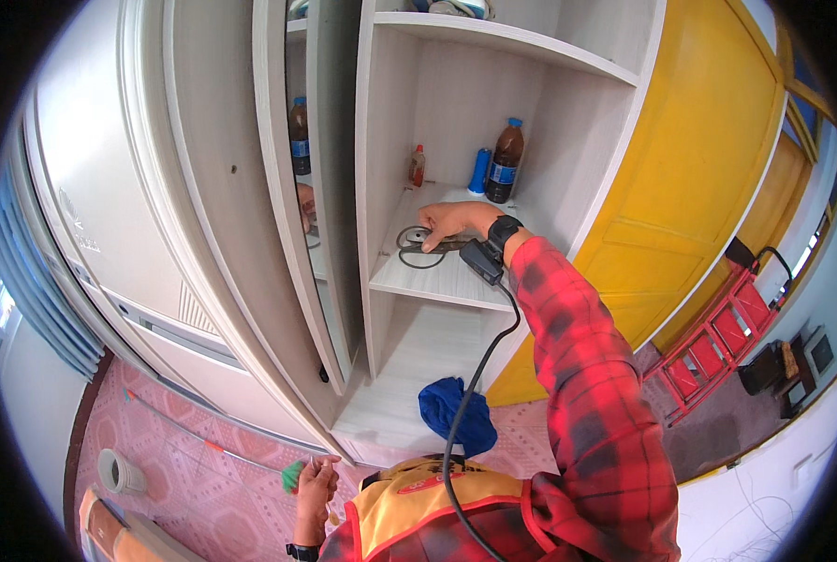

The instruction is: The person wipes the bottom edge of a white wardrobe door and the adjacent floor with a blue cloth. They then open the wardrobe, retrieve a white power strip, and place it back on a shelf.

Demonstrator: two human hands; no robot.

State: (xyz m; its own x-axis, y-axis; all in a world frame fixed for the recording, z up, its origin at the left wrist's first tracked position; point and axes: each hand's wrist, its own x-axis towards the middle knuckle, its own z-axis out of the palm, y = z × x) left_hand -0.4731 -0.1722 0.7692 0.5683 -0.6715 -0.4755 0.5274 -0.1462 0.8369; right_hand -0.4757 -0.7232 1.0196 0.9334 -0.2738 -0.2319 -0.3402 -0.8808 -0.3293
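Note:
My right hand (453, 219) reaches into the open cupboard compartment, its fingers closed on a looped dark cord (422, 265) lying on the shelf board (432, 284). A dark item partly under the palm is too hidden to name. Beneath the wrist is a small black box (481, 262) with a thick black cable (471, 393) running down across my body. Low in the view, my left hand (314, 488) is curled around a small thin object; a tan piece (333, 516) dangles below it. The green head of a long-handled duster (291, 478) is behind that hand.
A blue-capped bottle of dark liquid (505, 161), a blue flashlight (479, 172) and a small red-capped bottle (417, 166) stand behind my right hand. Blue cloth (457, 416) lies below. A mirror strip (313, 204) edges the left; a red stepladder (720, 334) and bucket (121, 471) stand farther off.

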